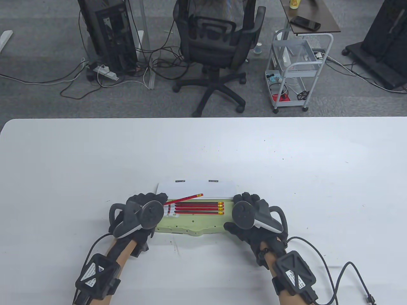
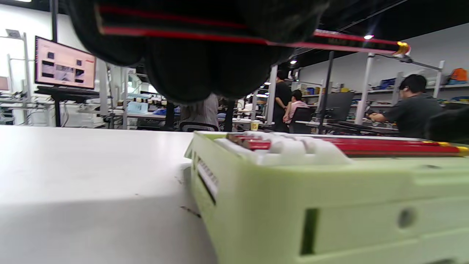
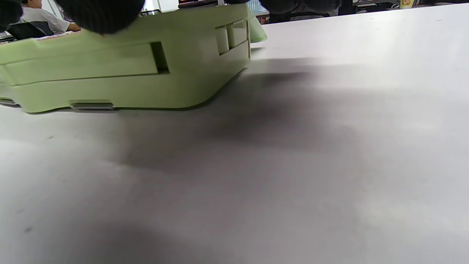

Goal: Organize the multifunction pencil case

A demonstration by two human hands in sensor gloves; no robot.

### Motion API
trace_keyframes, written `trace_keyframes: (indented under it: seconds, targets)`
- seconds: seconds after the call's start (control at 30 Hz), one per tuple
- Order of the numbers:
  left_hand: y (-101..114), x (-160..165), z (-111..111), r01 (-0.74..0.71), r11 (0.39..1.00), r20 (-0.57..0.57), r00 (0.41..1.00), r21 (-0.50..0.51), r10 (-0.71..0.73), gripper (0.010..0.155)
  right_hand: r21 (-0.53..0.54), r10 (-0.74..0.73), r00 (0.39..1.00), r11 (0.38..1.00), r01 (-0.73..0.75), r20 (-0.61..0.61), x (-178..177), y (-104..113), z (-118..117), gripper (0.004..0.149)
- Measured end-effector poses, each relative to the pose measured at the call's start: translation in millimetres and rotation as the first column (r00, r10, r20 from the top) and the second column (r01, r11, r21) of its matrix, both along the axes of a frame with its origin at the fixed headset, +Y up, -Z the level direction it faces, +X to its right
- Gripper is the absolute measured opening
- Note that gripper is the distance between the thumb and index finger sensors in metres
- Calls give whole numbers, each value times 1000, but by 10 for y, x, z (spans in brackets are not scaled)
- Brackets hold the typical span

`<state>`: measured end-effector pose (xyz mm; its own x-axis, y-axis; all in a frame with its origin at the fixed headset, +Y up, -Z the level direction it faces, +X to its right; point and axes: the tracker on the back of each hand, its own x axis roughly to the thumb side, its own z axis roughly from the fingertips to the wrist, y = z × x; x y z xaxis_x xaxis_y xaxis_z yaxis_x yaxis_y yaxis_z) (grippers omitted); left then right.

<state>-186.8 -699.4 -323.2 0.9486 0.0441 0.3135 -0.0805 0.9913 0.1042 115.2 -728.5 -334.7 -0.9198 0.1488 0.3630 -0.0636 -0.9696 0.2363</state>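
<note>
A pale green pencil case [image 1: 187, 226] lies open near the table's front edge, its white lid [image 1: 195, 188] folded back. Several red pencils [image 1: 198, 207] lie side by side in its white holder. My left hand [image 1: 143, 213] is at the case's left end and holds one more red pencil [image 1: 184, 199], slanted above the others; it also shows in the left wrist view [image 2: 344, 43] over the case [image 2: 329, 205]. My right hand [image 1: 249, 213] rests at the case's right end, fingers on its edge. The right wrist view shows the case's side [image 3: 124, 77].
The white table [image 1: 203, 149] spreads wide around the case. Beyond its far edge stand an office chair [image 1: 219, 47], a white cart [image 1: 295, 70] and a computer tower [image 1: 108, 31] with cables on the floor.
</note>
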Motion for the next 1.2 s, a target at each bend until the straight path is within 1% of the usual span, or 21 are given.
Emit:
trace_keyframes:
  seconds: [0.07, 0.1, 0.13, 0.27, 0.43, 0.63, 0.97, 1.2]
  targets:
    - [-15, 14, 40, 19, 1000, 22, 1000, 4, -19, 46, 53, -20, 1000, 998, 20, -2, 26, 50, 10, 91]
    - [-26, 21, 48, 32, 999, 26, 999, 9, -33, 45, 106, -50, 999, 993, 51, -6, 52, 99, 21, 90]
    - [-32, 26, 50, 41, 999, 26, 999, 8, -41, 45, 131, -68, 998, 989, 68, -7, 67, 125, 29, 89]
    - [-54, 74, 57, 46, 999, 34, 998, -1, -46, 45, 294, -157, 988, 943, 153, -12, 164, 281, 113, 83]
    - [-44, 163, 102, 59, 998, 63, 996, 7, -59, 45, 409, -198, 979, 890, 204, -57, 182, 369, 210, 76]
    - [-42, 256, 146, 61, 998, 102, 993, 11, -62, 45, 448, -180, 974, 866, 224, -139, 32, 386, 289, 70]
    - [-32, 407, 225, 59, 998, 168, 984, 28, -63, 44, 437, -114, 969, 877, 201, -218, -276, 312, 367, 63]
    - [-32, 437, 233, 33, 999, 177, 983, 28, -37, 44, 432, -84, 967, 883, 184, -239, -395, 280, 398, 57]
